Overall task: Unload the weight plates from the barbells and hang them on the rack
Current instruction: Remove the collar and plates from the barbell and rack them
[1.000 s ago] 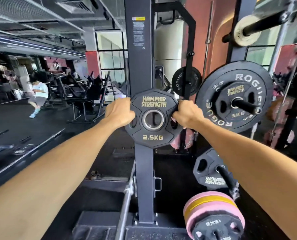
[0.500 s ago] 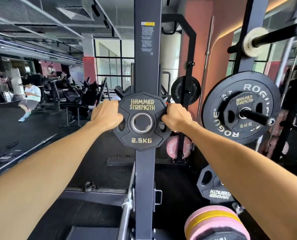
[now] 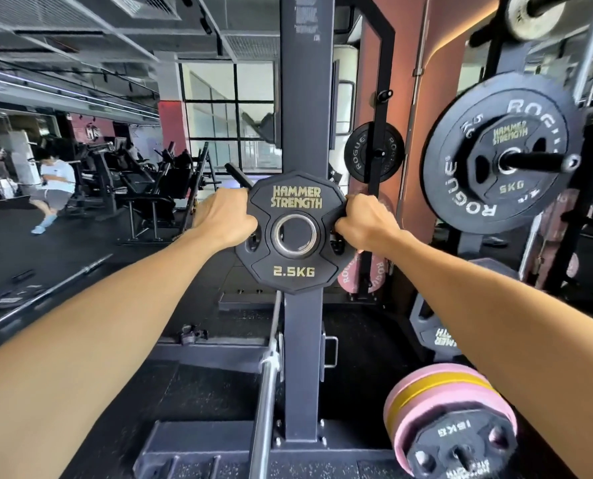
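Note:
I hold a black 2.5 kg Hammer Strength plate upright at arm's length, in front of the dark rack upright. My left hand grips its left edge and my right hand grips its right edge. A bare black storage peg sticks out to the left of the upright, just above and behind the plate's top left corner. On the right, a storage peg carries a large Rogue plate with a 5 kg Hammer Strength plate in front of it.
A pink and yellow plate stack with a black 15 kg plate hangs low at the right. Further back hang a small Rogue plate and a pink one. A steel barbell runs along the rack base; another lies on the floor. A person exercises far left.
The plate has stayed in both hands and drifted slightly left against the upright as I came closer; the left storage peg now shows just behind its top left corner.

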`<state>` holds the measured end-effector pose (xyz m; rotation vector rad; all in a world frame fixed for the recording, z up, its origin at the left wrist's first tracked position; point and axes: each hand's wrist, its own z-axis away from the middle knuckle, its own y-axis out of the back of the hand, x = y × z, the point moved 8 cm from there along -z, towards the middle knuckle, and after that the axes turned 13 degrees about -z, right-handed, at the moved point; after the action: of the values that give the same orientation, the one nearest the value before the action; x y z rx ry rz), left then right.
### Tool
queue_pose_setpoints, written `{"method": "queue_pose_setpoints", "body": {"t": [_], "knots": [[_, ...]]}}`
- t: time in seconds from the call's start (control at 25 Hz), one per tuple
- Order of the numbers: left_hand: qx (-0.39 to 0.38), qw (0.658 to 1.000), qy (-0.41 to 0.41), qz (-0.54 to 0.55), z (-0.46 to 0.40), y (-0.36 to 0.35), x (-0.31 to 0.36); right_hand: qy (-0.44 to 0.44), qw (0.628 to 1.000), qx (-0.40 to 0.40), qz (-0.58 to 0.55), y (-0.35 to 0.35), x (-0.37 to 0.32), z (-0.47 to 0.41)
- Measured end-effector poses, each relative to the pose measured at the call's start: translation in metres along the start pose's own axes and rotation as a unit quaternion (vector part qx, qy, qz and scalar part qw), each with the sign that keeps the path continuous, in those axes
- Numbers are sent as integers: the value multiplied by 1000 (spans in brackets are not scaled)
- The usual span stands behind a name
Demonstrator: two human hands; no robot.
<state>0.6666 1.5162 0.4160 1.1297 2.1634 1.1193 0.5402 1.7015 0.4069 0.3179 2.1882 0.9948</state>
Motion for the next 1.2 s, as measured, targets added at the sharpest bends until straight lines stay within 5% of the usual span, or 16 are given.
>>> {"method": "queue_pose_setpoints", "body": {"t": [0.56, 1.2], "knots": [[-2, 1000, 21, -7, 253, -214, -60, 27, 1000, -11, -2, -253, 81, 203], [-82, 996, -3, 36, 434, -330, -77, -47, 996, -64, 38, -376, 130, 373]]}}
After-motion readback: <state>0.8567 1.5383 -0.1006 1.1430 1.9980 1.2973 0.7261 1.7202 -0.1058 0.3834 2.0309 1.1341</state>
